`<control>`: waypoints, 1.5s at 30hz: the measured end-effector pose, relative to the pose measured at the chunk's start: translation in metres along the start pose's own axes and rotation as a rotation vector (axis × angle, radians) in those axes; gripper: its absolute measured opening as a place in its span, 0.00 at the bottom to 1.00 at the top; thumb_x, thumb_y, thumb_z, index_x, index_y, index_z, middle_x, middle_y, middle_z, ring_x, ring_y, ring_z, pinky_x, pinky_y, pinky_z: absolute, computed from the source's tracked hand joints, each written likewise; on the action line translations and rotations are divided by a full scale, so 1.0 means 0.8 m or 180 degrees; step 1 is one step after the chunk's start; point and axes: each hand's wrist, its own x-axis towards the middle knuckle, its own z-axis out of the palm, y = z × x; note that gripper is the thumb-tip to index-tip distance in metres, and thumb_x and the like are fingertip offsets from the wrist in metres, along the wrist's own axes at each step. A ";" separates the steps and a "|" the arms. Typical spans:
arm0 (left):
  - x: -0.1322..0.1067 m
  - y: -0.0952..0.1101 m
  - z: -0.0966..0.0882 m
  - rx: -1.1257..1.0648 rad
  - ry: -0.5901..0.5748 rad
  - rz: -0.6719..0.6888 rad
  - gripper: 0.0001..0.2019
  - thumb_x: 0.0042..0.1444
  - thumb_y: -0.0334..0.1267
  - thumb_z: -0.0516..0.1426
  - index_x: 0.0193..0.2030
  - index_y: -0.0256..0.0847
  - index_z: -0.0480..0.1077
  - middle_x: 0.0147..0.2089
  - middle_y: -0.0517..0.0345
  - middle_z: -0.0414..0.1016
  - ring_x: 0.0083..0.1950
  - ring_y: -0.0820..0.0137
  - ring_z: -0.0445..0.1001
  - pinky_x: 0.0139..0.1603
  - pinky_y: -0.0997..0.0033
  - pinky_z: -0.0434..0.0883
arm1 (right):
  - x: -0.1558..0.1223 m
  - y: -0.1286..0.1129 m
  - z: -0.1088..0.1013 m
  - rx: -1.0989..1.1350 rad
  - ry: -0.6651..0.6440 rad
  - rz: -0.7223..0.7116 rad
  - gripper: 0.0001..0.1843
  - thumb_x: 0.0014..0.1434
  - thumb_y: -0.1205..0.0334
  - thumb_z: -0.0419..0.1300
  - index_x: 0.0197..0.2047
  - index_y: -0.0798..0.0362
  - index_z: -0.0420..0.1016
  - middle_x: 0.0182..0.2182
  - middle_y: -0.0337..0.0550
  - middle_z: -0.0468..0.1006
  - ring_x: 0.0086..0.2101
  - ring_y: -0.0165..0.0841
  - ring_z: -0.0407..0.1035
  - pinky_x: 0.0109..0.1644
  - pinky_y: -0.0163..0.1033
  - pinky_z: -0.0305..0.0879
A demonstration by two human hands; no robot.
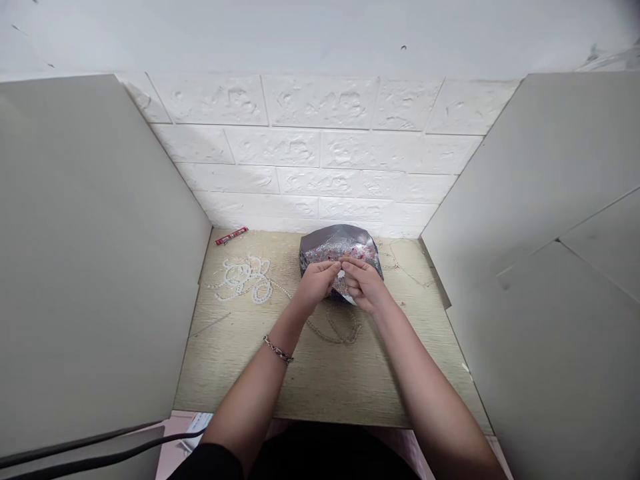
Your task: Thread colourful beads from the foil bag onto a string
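Observation:
My left hand point(316, 283) and my right hand point(364, 283) meet over a grey bag point(338, 243) full of small shiny beads at the back of the wooden desk point(320, 373). Both hands have their fingers pinched together, fingertip to fingertip, on something small and white that I cannot make out. A thin chain point(336, 331) lies on the desk under my wrists. My left wrist wears a chain bracelet point(278, 349).
A tangle of white bead strings point(246, 277) lies at the left of the desk, with a small red tool point(231, 235) behind it. Another thin chain point(406, 261) lies at the right. Grey panels wall in both sides; a white brick wall stands behind.

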 end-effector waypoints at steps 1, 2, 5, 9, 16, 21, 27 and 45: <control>0.000 0.000 0.000 -0.0100 -0.0022 -0.0031 0.14 0.44 0.46 0.54 0.21 0.36 0.60 0.12 0.70 0.45 0.12 0.84 0.42 0.12 0.80 0.40 | 0.000 0.000 0.000 -0.0067 0.0021 -0.0031 0.12 0.39 0.63 0.63 0.30 0.56 0.70 0.11 0.25 0.48 0.11 0.15 0.37 0.10 0.22 0.33; 0.000 0.000 0.000 -0.0186 -0.0042 -0.0053 0.15 0.44 0.46 0.54 0.20 0.36 0.58 0.13 0.71 0.44 0.12 0.84 0.41 0.12 0.80 0.40 | 0.000 0.000 0.001 -0.0131 0.0039 -0.0065 0.12 0.39 0.63 0.63 0.30 0.56 0.70 0.10 0.25 0.48 0.11 0.15 0.37 0.10 0.22 0.33; 0.000 0.000 -0.001 -0.0356 -0.0090 -0.0105 0.16 0.43 0.46 0.55 0.18 0.37 0.55 0.13 0.71 0.43 0.12 0.85 0.40 0.11 0.81 0.40 | -0.002 0.000 0.003 -0.0316 0.0095 -0.0176 0.13 0.39 0.61 0.63 0.31 0.56 0.70 0.10 0.25 0.48 0.11 0.16 0.37 0.10 0.23 0.33; 0.001 0.000 -0.003 -0.0328 -0.0133 -0.0183 0.14 0.44 0.46 0.55 0.21 0.36 0.59 0.13 0.71 0.42 0.12 0.84 0.40 0.11 0.81 0.40 | -0.004 -0.002 0.005 -0.0491 0.0198 -0.0278 0.15 0.40 0.56 0.62 0.30 0.57 0.70 0.11 0.27 0.53 0.11 0.16 0.39 0.10 0.24 0.34; 0.001 -0.001 -0.004 -0.0107 -0.0159 -0.0297 0.14 0.43 0.46 0.55 0.22 0.34 0.64 0.12 0.71 0.42 0.12 0.85 0.40 0.11 0.80 0.39 | -0.004 -0.007 -0.001 -0.0867 0.0296 -0.0278 0.13 0.39 0.56 0.61 0.25 0.57 0.69 0.13 0.32 0.63 0.11 0.16 0.41 0.10 0.25 0.35; 0.002 -0.001 -0.003 -0.0131 -0.0160 -0.0383 0.13 0.42 0.45 0.56 0.24 0.34 0.65 0.12 0.71 0.41 0.12 0.85 0.39 0.12 0.80 0.38 | -0.004 -0.009 -0.005 -0.1640 0.0393 -0.0793 0.09 0.41 0.58 0.59 0.23 0.56 0.70 0.14 0.33 0.65 0.12 0.18 0.47 0.12 0.27 0.42; 0.003 -0.001 -0.004 -0.0267 -0.0236 -0.0414 0.12 0.43 0.44 0.55 0.22 0.35 0.61 0.16 0.69 0.47 0.13 0.85 0.46 0.12 0.82 0.43 | -0.010 -0.009 0.003 -0.1874 0.0524 -0.1198 0.07 0.43 0.59 0.57 0.22 0.55 0.70 0.12 0.32 0.62 0.14 0.20 0.50 0.15 0.27 0.45; 0.000 0.000 0.001 -0.0369 -0.0383 -0.0128 0.12 0.44 0.44 0.55 0.24 0.36 0.61 0.14 0.70 0.49 0.16 0.84 0.50 0.22 0.79 0.59 | -0.007 -0.004 0.012 0.0501 0.0456 -0.0309 0.10 0.46 0.57 0.56 0.29 0.55 0.65 0.11 0.26 0.49 0.11 0.17 0.39 0.10 0.24 0.35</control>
